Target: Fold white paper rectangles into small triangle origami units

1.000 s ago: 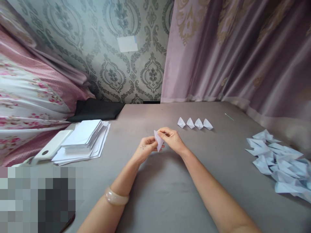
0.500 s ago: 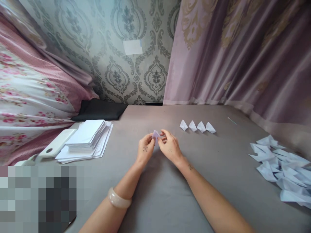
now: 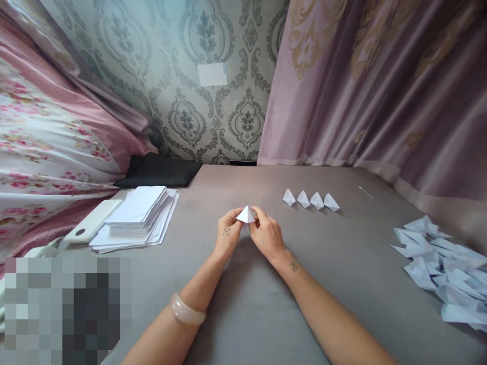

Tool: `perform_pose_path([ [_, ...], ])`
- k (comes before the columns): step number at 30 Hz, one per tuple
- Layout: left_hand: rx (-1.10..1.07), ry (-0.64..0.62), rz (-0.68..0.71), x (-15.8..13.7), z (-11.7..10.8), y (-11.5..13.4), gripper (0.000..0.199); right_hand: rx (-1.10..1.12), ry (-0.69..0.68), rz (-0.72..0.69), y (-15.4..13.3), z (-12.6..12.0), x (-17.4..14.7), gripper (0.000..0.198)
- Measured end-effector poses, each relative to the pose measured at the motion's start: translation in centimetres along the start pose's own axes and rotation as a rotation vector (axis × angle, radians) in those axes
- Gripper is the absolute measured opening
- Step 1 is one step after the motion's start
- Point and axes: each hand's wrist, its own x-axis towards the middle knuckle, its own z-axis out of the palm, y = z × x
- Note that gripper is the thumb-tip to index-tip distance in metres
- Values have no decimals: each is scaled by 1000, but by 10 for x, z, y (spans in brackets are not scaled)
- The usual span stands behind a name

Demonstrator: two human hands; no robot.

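Note:
Between my two hands is a small white folded paper [image 3: 247, 215], now a pyramid-like shape with its point up. My left hand [image 3: 229, 228] pinches its left side, and my right hand [image 3: 267, 232] pinches the right side. Some fingertips are hidden behind the paper. Beyond my right hand, several small folded paper pieces [image 3: 303, 199] stand in a row on the grey cloth-covered table [image 3: 243, 304]. A pile of folded paper boats [image 3: 445, 271] lies at the right.
A stack of white paper sheets [image 3: 135, 215] lies at the left beside a white flat device [image 3: 92, 221]. Behind it is a black folded item [image 3: 160, 171]. A thin stick [image 3: 366, 192] rests at the far right. Curtains [image 3: 323, 86] hang along the back and side.
The paper between my hands has turned and spread from a narrow, flat-looking shape into a wider pyramid. My right fingers have closed in on its side. The view has shifted slightly.

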Motion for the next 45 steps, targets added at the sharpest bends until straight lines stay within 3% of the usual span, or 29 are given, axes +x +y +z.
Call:
perform_pose_path([
  [9, 53, -17, 137, -12, 13, -8, 23, -59, 102, 22, -7, -5, -1, 21],
  [14, 143, 81, 200, -17, 18, -13, 26, -104, 52, -8, -4, -5, -1, 32],
  [19, 92, 127, 186, -22, 23, -14, 29, -127, 9, -15, -4, -7, -2, 38],
  [22, 26, 110, 127, -21, 23, -10, 30, -115, 3, -31, -2, -9, -2, 39],
  [28, -137, -43, -83, -10, 13, 0, 29, 15, 13, -89, 9, -10, 5, 44],
  [34, -220, -63, -235, -2, 3, 5, 28, -7, -125, -169, 15, -14, 8, 42],
  [40, -396, -182, -433, 4, -9, 19, 29, -122, -277, -201, 14, -25, 10, 49],
  [43, -408, -133, -521, 6, -11, 16, 20, -183, -305, -237, 13, -26, 9, 52],
  [45, -352, -83, -485, 7, -11, 12, 21, -151, -315, -268, 14, -25, 8, 56],
])
